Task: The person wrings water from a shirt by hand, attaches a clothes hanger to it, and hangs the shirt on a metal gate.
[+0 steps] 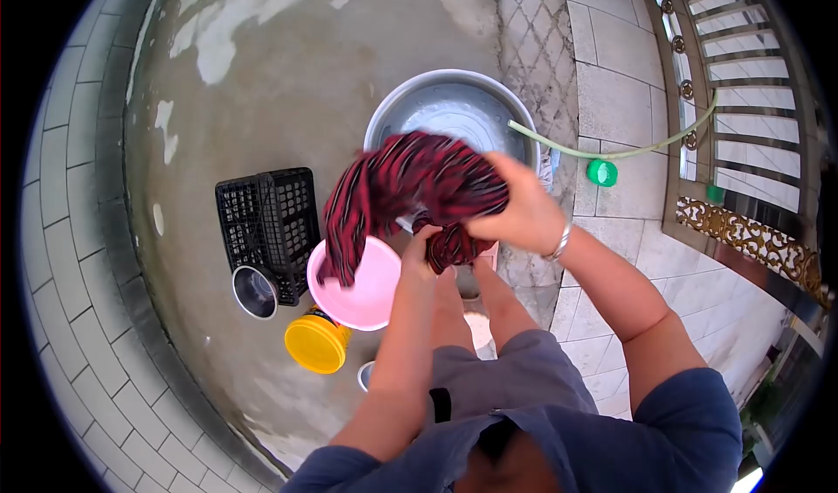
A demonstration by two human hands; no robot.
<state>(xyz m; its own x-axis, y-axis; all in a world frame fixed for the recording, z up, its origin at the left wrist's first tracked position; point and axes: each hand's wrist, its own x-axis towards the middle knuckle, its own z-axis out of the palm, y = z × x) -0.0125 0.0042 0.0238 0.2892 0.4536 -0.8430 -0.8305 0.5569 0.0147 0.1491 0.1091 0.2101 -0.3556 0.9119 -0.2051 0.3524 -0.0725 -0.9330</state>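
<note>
A wet grey concrete floor (262, 100) fills the left and upper middle of the frame, and a metal gate with dark bars and a gold scrollwork panel (756, 82) stands at the upper right. A large round metal basin (449, 75) with water in it sits at upper centre. In the middle of the frame, in front of its lower part, is a bunched red-and-black striped cloth (410, 174), partly blurred, its left end hanging over the pink basin. A black plastic lattice crate (271, 222) is left of centre, and the round pink plastic basin (371, 292) lies to its right. A pale green hose (611, 155) curves from the gate to the metal basin's right rim. Below the pink basin is a yellow plastic bucket (316, 344). Both hands are closed around the cloth: the left hand (422, 248) grips its lower part, the right hand (526, 209) its right end. A round steel bowl (255, 292) rests just beside the crate's lower end. A green plastic cup (602, 172) stands under the hose, right of centre. A silvery bracelet (560, 241) circles the right wrist.
</note>
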